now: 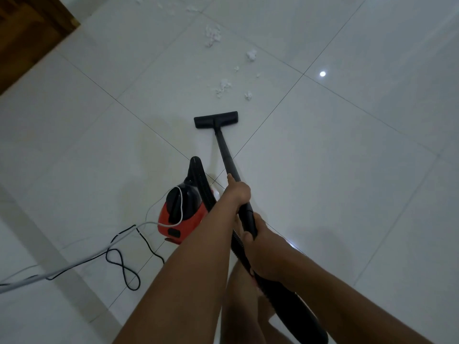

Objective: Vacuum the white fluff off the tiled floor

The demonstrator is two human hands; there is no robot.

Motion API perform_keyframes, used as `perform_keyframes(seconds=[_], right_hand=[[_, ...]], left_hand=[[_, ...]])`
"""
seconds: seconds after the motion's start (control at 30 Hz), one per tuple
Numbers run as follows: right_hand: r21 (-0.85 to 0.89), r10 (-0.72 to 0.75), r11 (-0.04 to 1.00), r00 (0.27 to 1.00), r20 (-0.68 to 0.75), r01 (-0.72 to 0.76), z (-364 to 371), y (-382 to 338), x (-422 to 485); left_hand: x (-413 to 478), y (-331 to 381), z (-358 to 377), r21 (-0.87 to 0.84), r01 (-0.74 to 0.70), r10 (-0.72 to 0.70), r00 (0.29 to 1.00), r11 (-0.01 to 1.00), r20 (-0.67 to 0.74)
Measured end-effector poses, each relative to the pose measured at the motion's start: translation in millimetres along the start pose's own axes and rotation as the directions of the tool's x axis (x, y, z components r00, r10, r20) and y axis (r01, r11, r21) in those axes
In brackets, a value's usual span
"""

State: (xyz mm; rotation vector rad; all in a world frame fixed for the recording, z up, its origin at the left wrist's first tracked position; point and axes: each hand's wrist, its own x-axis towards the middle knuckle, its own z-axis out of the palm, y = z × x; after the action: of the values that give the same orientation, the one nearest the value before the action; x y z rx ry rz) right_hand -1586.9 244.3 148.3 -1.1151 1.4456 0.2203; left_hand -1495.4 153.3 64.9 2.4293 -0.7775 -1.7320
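The right hand [262,249] is nearest the camera, its fingers and thumb curled around the lower black end of the wand [226,155], where the ribbed hose [235,242] joins it. Further up the same tube, the left hand [238,192] grips with its fingers wrapped tightly and its thumb lying along the shaft. To the left of both arms, the red and black canister [182,211] stands on the tiled floor [347,170]. A white cable [74,263] is draped over its top, and a black cord [122,265] lies looped on the tiles beside it. The wand slopes forward and down to the black floor head [216,119], which sits flat on a tile. The white fluff [223,88] lies just beyond the head and does not touch it. It is scattered in small clumps that trail away across the tiles. A brown wooden panel [29,33] fills the far left corner.
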Motion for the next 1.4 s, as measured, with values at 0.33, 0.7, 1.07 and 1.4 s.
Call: perform_keyframes(seconds=[0.33, 0.7, 1.07, 1.4], right_hand=[[0.06, -0.001, 0.998, 1.0, -0.006, 0.002, -19, -14, 30], [0.169, 0.057, 0.983, 0.996, 0.073, -0.069, -65, -66, 85], [0.117, 0.006, 0.993, 0.999, 0.049, -0.011, -101, -106, 139], [0.089, -0.009, 0.996, 0.999, 0.053, 0.004, -127, -146, 182]], left_hand=[[51, 23, -3, -0.058, -0.053, 0.053, 0.999, 0.997, 0.001], [114, 83, -32, 0.024, -0.001, -0.001, 0.999, 1.0, 0.05], [174, 134, -59, 0.027, 0.008, -0.009, 1.0, 1.0, 0.015], [215, 173, -87, -0.026, 0.011, -0.011, 1.0, 1.0, -0.013]])
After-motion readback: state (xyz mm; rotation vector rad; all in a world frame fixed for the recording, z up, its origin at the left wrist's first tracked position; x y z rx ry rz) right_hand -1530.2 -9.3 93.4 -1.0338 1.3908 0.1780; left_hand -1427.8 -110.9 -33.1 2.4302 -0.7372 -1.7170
